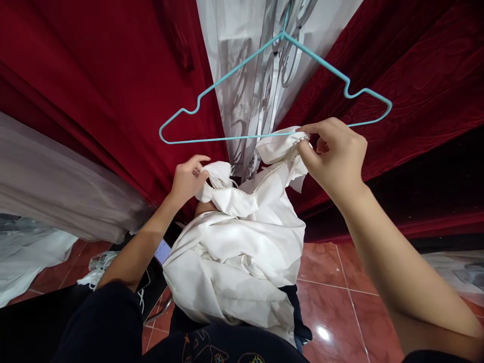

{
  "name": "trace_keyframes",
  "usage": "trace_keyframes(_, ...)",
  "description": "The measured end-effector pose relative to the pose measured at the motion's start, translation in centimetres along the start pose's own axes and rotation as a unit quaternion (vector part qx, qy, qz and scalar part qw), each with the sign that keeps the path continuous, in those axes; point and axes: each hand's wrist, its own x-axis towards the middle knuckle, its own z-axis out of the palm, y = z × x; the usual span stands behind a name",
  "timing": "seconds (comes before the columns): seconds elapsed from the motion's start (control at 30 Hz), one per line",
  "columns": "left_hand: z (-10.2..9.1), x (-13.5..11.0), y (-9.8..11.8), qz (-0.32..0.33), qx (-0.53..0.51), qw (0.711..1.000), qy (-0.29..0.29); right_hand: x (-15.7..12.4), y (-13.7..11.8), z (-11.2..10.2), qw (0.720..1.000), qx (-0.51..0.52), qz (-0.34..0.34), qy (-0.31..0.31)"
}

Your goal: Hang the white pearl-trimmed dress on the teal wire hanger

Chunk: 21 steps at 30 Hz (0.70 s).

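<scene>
A white dress (249, 237) with a beaded neckline lies bunched across my lap, its upper part lifted. My left hand (189, 176) pinches the neckline near one puffed sleeve, at the left. Higher up on the right, my right hand (333, 156) grips the beaded edge by the other sleeve. A light-blue clothes hanger (234, 73) hangs in front of me, its bottom bar running past the right sleeve and behind or beneath my right fingers. Whether those fingers also touch the bar cannot be made out.
Red curtains (113, 65) hang on both sides of a white metal grille (270, 91) with pale cloth. On the left are a sheer grey drape (60, 176), a phone (162, 251) and a white cable (142, 297). Red floor tiles (333, 292) lie below.
</scene>
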Motion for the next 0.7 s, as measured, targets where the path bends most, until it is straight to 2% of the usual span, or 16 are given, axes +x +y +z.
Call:
trace_keyframes(0.03,-0.6,0.7,-0.6,-0.05,-0.051,0.996,0.054,0.1,0.0,0.0,1.0,-0.003,0.002,0.0)
trace_keyframes(0.1,-2.3,2.9,-1.5,-0.089,-0.128,0.973,0.168,0.2,0.0,-0.2,1.0,-0.011,0.008,-0.001)
trace_keyframes(0.13,-3.3,4.2,-1.7,-0.079,-0.145,0.959,0.229,0.3,-0.1,-0.3,1.0,-0.015,0.012,-0.003)
trace_keyframes(0.23,-6.2,7.8,-0.6,-0.015,-0.145,0.936,0.321,0.5,-0.3,-0.6,0.999,-0.028,0.027,-0.016)
trace_keyframes(0.33,-7.8,9.9,2.4,0.053,-0.127,0.94,0.313,0.6,-0.7,-0.8,0.999,-0.029,0.035,-0.024)
trace_keyframes(0.43,-7.5,11.2,5.3,0.066,-0.092,0.966,0.23,0.4,-0.9,-0.7,0.999,-0.017,0.026,-0.029)
trace_keyframes(0.5,-6.8,12.1,6.5,0.076,-0.096,0.977,0.173,0.3,-0.9,-0.6,0.999,-0.009,0.019,-0.026)
trace_keyframes(0.6,-5.9,13.6,7.4,0.12,-0.205,0.963,0.125,0.1,-0.6,-0.5,1.0,-0.004,0.016,-0.012)
trace_keyframes(0.67,-5.2,13.8,7.8,0.162,-0.263,0.94,0.144,0.1,-0.4,-0.5,1.0,-0.006,0.015,-0.004)
trace_keyframes(0.7,-4.7,13.5,8.0,0.194,-0.258,0.932,0.165,0.1,-0.2,-0.5,1.0,-0.007,0.014,-0.003)
